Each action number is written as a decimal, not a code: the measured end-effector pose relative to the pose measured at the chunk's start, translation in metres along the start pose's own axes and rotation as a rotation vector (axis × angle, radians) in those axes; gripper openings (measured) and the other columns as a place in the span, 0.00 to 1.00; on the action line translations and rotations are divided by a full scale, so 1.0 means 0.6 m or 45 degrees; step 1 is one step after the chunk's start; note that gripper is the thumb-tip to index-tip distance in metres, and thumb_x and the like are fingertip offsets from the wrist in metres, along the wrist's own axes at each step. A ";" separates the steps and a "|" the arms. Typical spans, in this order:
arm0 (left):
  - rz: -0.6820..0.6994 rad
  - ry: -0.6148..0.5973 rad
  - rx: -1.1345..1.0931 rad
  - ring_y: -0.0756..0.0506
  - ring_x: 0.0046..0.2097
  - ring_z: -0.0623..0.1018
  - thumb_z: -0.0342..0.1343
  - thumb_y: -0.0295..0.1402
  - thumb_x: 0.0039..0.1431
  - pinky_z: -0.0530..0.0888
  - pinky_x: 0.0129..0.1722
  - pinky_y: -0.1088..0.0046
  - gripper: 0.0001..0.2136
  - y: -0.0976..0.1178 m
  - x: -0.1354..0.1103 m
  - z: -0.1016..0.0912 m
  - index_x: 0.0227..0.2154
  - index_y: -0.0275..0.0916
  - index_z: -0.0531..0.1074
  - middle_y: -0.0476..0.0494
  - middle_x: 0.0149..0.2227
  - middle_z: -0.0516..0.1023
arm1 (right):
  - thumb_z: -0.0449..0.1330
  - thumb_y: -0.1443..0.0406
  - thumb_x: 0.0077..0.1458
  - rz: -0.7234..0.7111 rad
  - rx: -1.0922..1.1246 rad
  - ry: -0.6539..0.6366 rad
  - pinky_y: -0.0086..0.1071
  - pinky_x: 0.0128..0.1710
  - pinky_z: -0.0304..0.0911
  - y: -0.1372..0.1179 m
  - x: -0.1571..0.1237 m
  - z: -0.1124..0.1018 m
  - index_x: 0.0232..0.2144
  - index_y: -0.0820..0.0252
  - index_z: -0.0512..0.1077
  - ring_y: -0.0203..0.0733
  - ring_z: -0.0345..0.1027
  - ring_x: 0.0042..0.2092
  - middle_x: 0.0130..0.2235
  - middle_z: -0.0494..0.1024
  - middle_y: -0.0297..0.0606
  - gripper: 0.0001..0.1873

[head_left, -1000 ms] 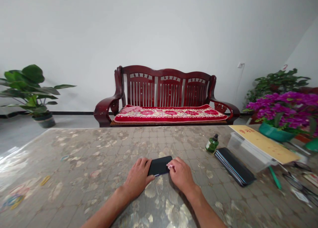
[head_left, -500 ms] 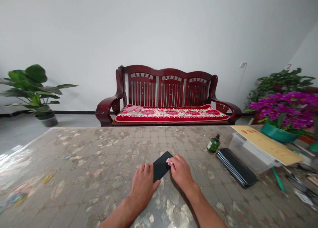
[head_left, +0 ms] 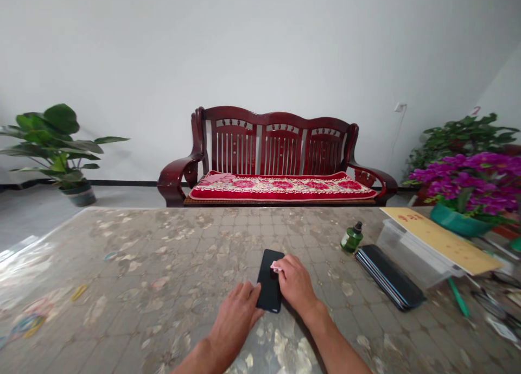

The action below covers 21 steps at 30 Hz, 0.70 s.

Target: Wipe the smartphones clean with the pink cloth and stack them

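Observation:
A black phone (head_left: 270, 279) lies flat on the patterned table (head_left: 163, 265), its long side pointing away from me. My left hand (head_left: 236, 319) rests at its near left corner, fingers curled against the edge. My right hand (head_left: 295, 280) lies over the phone's right side, pinching a small pink cloth or pad (head_left: 277, 266) against the screen.
A small green bottle (head_left: 351, 237) and a stack of black phones (head_left: 388, 276) sit to the right. Beyond them are a clear plastic box (head_left: 407, 252) under a yellow envelope (head_left: 442, 240), a green pen (head_left: 459, 300) and purple flowers (head_left: 468, 181). Rubber bands (head_left: 28, 324) lie far left.
The phone has turned from lying crosswise to pointing away from me. My left hand slid back to its near corner; my right hand stayed on it with the pink pad.

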<state>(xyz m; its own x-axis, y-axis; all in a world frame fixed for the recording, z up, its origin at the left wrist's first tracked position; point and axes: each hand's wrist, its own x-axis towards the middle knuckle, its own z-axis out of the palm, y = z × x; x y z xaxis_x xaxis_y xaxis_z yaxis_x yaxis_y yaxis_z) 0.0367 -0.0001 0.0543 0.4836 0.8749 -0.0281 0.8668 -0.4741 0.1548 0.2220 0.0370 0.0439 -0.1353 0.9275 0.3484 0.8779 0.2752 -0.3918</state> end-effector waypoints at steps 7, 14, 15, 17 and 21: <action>0.071 0.056 0.018 0.41 0.46 0.78 0.60 0.27 0.61 0.77 0.48 0.63 0.18 -0.002 -0.003 0.001 0.54 0.41 0.71 0.43 0.44 0.78 | 0.54 0.76 0.54 -0.049 -0.016 -0.013 0.31 0.43 0.60 -0.007 0.001 -0.004 0.32 0.56 0.75 0.41 0.68 0.42 0.36 0.75 0.36 0.14; 0.229 0.212 -0.035 0.40 0.53 0.77 0.61 0.25 0.59 0.75 0.54 0.63 0.16 -0.020 0.003 0.023 0.50 0.38 0.74 0.39 0.55 0.76 | 0.53 0.76 0.56 -0.064 0.010 -0.014 0.31 0.43 0.61 -0.008 -0.003 -0.002 0.33 0.55 0.76 0.41 0.67 0.42 0.37 0.75 0.35 0.14; 0.259 0.228 -0.034 0.40 0.53 0.77 0.61 0.25 0.59 0.75 0.55 0.63 0.16 -0.023 0.004 0.027 0.51 0.38 0.73 0.39 0.55 0.75 | 0.53 0.75 0.57 -0.050 -0.001 0.000 0.31 0.44 0.61 -0.006 0.001 -0.001 0.34 0.55 0.76 0.41 0.67 0.43 0.37 0.75 0.36 0.14; 0.295 0.263 -0.031 0.40 0.53 0.78 0.59 0.25 0.59 0.76 0.54 0.63 0.17 -0.027 0.005 0.036 0.51 0.38 0.73 0.40 0.55 0.76 | 0.53 0.75 0.57 -0.040 -0.017 0.020 0.32 0.44 0.61 -0.005 0.009 0.002 0.35 0.56 0.76 0.42 0.67 0.43 0.37 0.75 0.37 0.14; 0.322 0.313 -0.046 0.40 0.52 0.78 0.57 0.23 0.59 0.76 0.53 0.63 0.16 -0.031 0.005 0.047 0.51 0.38 0.73 0.40 0.55 0.76 | 0.53 0.76 0.55 -0.091 -0.023 0.024 0.31 0.43 0.60 -0.009 0.008 0.002 0.33 0.55 0.76 0.42 0.67 0.42 0.36 0.75 0.36 0.15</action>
<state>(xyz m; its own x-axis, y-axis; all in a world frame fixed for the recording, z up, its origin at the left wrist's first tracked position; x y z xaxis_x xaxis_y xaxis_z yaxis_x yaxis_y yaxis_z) 0.0255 0.0086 0.0238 0.6346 0.7301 0.2535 0.7164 -0.6788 0.1614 0.2162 0.0401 0.0465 -0.1896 0.9005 0.3914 0.8743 0.3362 -0.3500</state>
